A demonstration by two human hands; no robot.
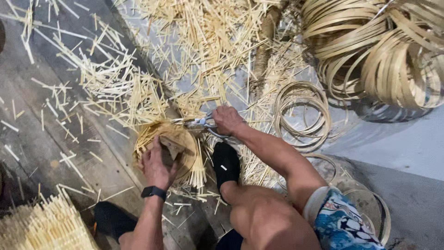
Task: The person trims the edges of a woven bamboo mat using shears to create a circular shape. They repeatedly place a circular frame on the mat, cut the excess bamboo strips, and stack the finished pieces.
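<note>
Two hands busy: left hand (159, 162) pressed flat, grip wide, on round woven bamboo basket (173, 150) at centre; right hand (226, 119) at one o'clock, grip closed around shears (196, 122); bamboo hoops (303, 113) at three o'clock.

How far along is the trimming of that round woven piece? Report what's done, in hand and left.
Done: cut bamboo offcuts litter the floor, suggesting much trimming already. In hand: the left hand presses the round woven piece down while the right hand works shears at its top edge. Left: strip ends still jut from the lower rim; a woven mat and coiled hoops lie nearby.
</note>
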